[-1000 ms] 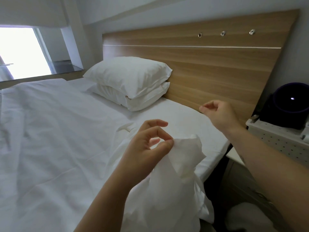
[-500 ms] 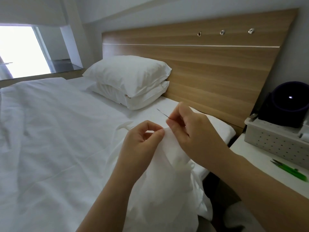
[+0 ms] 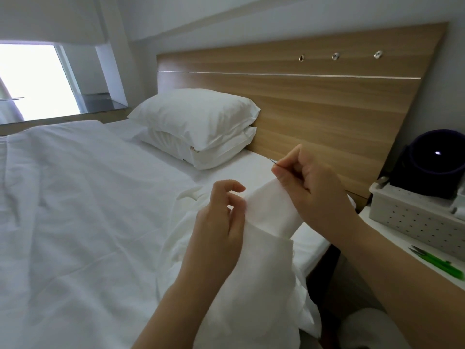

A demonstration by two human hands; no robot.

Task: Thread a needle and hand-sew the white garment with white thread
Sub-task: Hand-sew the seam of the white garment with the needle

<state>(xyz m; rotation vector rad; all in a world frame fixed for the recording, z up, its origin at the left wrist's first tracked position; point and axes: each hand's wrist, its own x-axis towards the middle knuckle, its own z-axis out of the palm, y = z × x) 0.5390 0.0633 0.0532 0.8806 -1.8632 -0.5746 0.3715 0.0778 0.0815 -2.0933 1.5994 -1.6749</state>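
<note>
My right hand (image 3: 312, 190) pinches the needle (image 3: 273, 161) above the white garment (image 3: 266, 222), while my left hand (image 3: 221, 222) grips its folded edge over the bed (image 3: 75, 197).

Bedroom, white bed (image 3: 75, 222), pillows (image 3: 196, 122), wooden headboard (image 3: 327, 109)

The bed (image 3: 75, 222) fills the left and centre of the frame, with two stacked pillows (image 3: 198, 117) at its upper middle against the headboard (image 3: 327, 109) behind. A window (image 3: 32, 81) sits upper left. Lower centre, the garment (image 3: 261, 285) hangs between the left grip (image 3: 219, 222) and the right grip (image 3: 309, 187), which pinches a needle (image 3: 273, 161). At right, a desk (image 3: 400, 239) carries a basket (image 3: 412, 217).
</note>
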